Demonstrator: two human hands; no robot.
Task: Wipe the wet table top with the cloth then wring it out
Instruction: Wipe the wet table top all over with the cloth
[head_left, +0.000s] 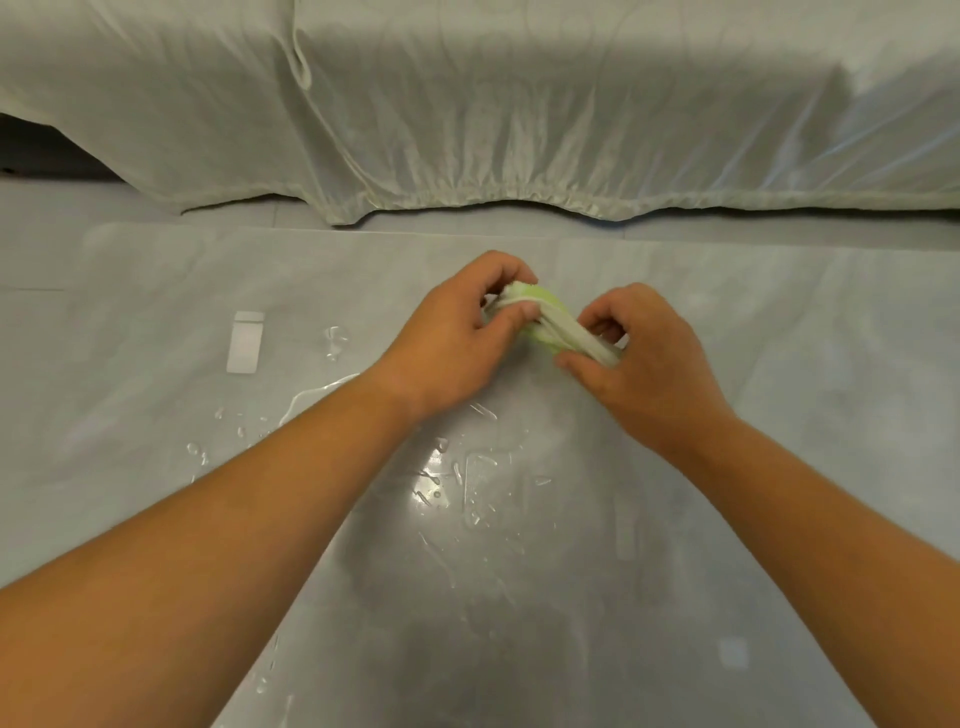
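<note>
A small green and white cloth (551, 323) is bunched and twisted between my two hands above the grey table top (779, 415). My left hand (452, 338) grips its left end, thumb over the white edge. My right hand (644, 364) grips the right end, fingers curled around it. Most of the cloth is hidden inside my fists. Water drops and streaks (467, 488) lie on the table below my wrists, and a thin puddle line (317, 389) runs to the left of my left forearm.
A pale sheet-covered piece of furniture (519, 114) runs along the far side behind the table. A bright rectangular reflection (244, 340) shows on the table at left. More drops (265, 680) sit near the front edge.
</note>
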